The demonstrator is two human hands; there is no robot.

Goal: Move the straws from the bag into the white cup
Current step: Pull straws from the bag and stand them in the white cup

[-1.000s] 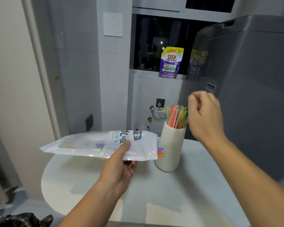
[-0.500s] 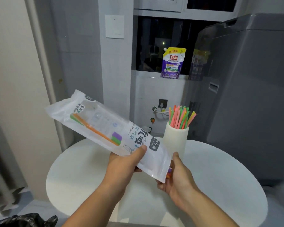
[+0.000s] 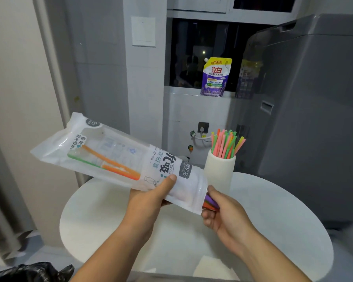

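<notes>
My left hand (image 3: 151, 198) grips a white plastic straw bag (image 3: 110, 151) near its open lower end, tilted with the closed end up to the left. Orange and green straws (image 3: 108, 163) show through the bag. At the bag's mouth my right hand (image 3: 222, 212) holds the purple and orange straw ends (image 3: 209, 201) that stick out. Behind the bag's mouth stands the white cup (image 3: 219, 171) on the round white table (image 3: 273, 220), filled with several upright pink, green, orange and yellow straws (image 3: 225, 145).
A large grey appliance (image 3: 314, 119) rises right behind the table. A purple and yellow detergent pouch (image 3: 215, 77) stands on the window ledge. A black plastic bag (image 3: 33, 271) lies at the bottom left. A wall socket and hose (image 3: 202, 131) sit behind the cup.
My right hand left the cup's straws and came down to the bag's mouth, now holding straw ends. My left hand tilted the bag from level to closed end up.
</notes>
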